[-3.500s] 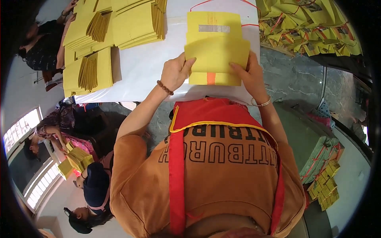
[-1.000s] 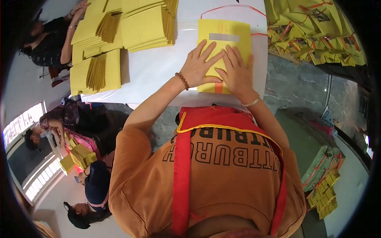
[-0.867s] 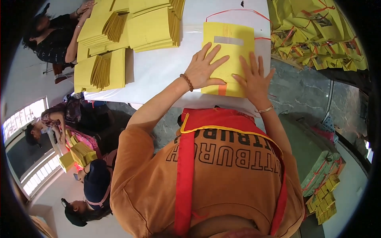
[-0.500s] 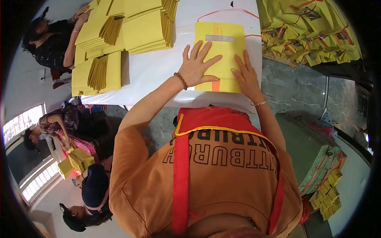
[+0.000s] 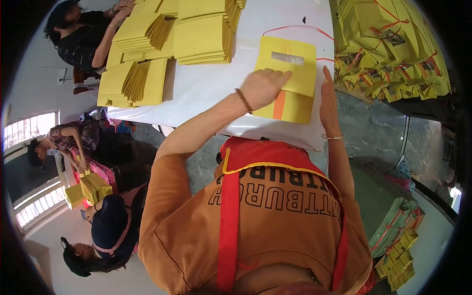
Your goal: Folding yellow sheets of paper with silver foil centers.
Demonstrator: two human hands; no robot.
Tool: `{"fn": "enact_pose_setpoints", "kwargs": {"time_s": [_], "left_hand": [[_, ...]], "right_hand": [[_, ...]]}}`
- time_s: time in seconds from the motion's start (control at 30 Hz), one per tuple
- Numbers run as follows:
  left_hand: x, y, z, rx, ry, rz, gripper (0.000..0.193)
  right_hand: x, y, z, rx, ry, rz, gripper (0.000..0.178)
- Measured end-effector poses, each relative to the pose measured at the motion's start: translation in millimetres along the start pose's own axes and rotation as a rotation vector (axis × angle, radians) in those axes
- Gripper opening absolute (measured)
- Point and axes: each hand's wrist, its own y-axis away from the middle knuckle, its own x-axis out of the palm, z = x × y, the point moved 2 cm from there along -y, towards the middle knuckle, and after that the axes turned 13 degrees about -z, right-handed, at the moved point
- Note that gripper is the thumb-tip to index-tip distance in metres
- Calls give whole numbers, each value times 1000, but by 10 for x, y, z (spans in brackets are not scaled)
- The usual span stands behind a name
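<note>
A rectangular yellow paper stack [image 5: 299, 105] lies near the front right of the white table [image 5: 206, 93]. It carries a grey strip [image 5: 287, 58] across its far part and an orange band [image 5: 279, 105] at its near end. My left hand [image 5: 268, 87], fingers curled closed, rests over the stack's left side; its palm side is hidden. My right hand [image 5: 328, 101] stands on edge just beyond the stack's right side, fingers stretched out and holding nothing. Red string [image 5: 300, 27] loops out past the far edge of the stack and reappears at its right.
Folded yellow paper bundles [image 5: 201, 42] cover the table's far left. Many string-tied yellow bundles [image 5: 388, 44] are heaped at the far right. A green wrapped bale [image 5: 376, 206] stands at my right. Several people sit on the left, one holding yellow papers [image 5: 93, 187].
My left hand has gone from spread flat to curled over the stack. My right hand has come off the paper to beside its right edge. The whole view has shifted a little.
</note>
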Motion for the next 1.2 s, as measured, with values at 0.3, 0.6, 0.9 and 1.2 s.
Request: {"fn": "enact_pose_setpoints", "kwargs": {"time_s": [0.3, 0.6, 0.9, 1.2], "left_hand": [[-1244, 201, 1176, -71, -443, -358, 49], [-551, 709, 1881, -210, -471, 87, 51], [-691, 1116, 2196, -939, 83, -412, 57], [-594, 1141, 2149, -1252, 425, -402, 53]], "right_hand": [[607, -136, 514, -8, -213, 26, 43], [2115, -824, 378, 583, -226, 145, 68], [2620, -1003, -57, 541, -250, 96, 39], [2590, -1015, -77, 530, -224, 120, 47]]}}
